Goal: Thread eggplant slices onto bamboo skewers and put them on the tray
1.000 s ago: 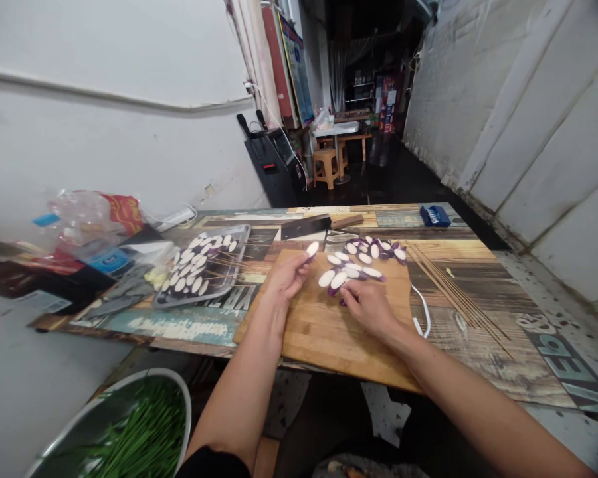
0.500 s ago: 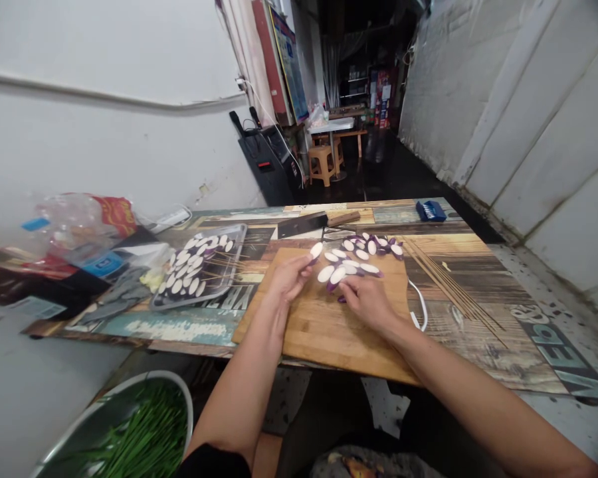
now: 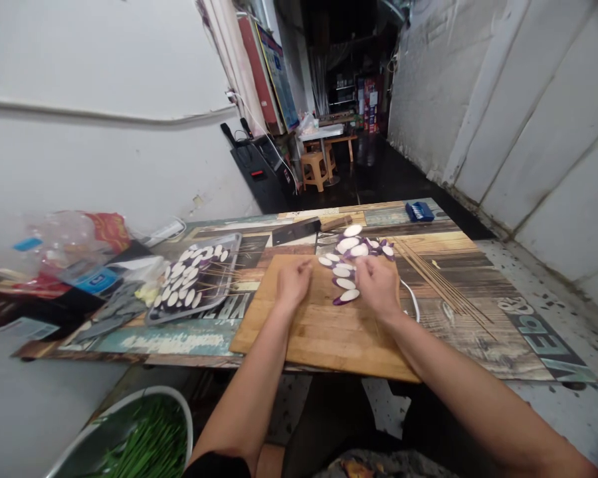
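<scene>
My right hand (image 3: pixel 377 284) is closed at the right part of the wooden cutting board (image 3: pixel 323 332). White, purple-skinned eggplant slices (image 3: pixel 359 250) lie right at its fingertips, and it seems to hold them; a skewer through them cannot be made out. Just left of its fingers, loose eggplant slices (image 3: pixel 343 272) rest on the board. My left hand (image 3: pixel 294 284) is pinched shut over the board's left part, apart from the slices. What it holds, if anything, is hidden. More eggplant slices (image 3: pixel 387 251) are piled behind my right hand.
A metal tray (image 3: pixel 222 292) of skewered slices stands at left. A cleaver (image 3: pixel 296 231) lies behind the board, bamboo skewers (image 3: pixel 443 292) to its right, and a blue box (image 3: pixel 419 212) at the far edge. A bowl (image 3: pixel 189 405) of green stalks sits below left.
The slice that was in my left hand is no longer there. My right hand has shifted right, with slices at its fingertips. The view has turned slightly to the right.
</scene>
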`<state>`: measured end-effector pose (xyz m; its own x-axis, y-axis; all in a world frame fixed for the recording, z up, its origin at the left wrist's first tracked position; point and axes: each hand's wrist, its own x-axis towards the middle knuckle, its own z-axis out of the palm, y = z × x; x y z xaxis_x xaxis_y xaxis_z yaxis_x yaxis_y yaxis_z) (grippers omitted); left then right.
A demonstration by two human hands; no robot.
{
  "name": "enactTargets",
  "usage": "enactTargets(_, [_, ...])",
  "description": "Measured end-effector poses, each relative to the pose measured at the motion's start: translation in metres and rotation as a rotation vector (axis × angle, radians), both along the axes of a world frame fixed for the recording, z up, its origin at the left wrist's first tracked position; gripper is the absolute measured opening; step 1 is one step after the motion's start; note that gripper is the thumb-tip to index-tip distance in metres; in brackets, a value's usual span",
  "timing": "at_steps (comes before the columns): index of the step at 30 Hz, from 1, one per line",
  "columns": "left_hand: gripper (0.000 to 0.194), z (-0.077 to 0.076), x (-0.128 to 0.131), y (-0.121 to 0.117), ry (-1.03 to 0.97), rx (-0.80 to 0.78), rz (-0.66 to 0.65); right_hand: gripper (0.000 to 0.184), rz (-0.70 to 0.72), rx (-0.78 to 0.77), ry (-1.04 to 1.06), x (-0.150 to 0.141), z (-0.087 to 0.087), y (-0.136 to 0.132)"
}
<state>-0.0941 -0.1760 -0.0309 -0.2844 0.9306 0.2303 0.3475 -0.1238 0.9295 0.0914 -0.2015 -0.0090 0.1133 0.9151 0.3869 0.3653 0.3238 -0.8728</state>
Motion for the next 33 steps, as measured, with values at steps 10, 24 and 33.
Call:
enactTargets(10, [0.033,0.011,0.024,0.015,0.675,-0.01,-0.201,0.024,-0.018,-0.1,0.255,0.0,0.008,0.0])
enactTargets(24, [0.025,0.01,-0.012,0.011,-0.835,-0.122,-0.05,0.025,0.396,0.075,-0.338,-0.007,-0.02,-0.004])
enactTargets(33, [0.02,0.017,-0.009,0.009,-0.843,-0.16,-0.002,0.024,0.412,0.049,-0.418,-0.005,-0.015,-0.005])
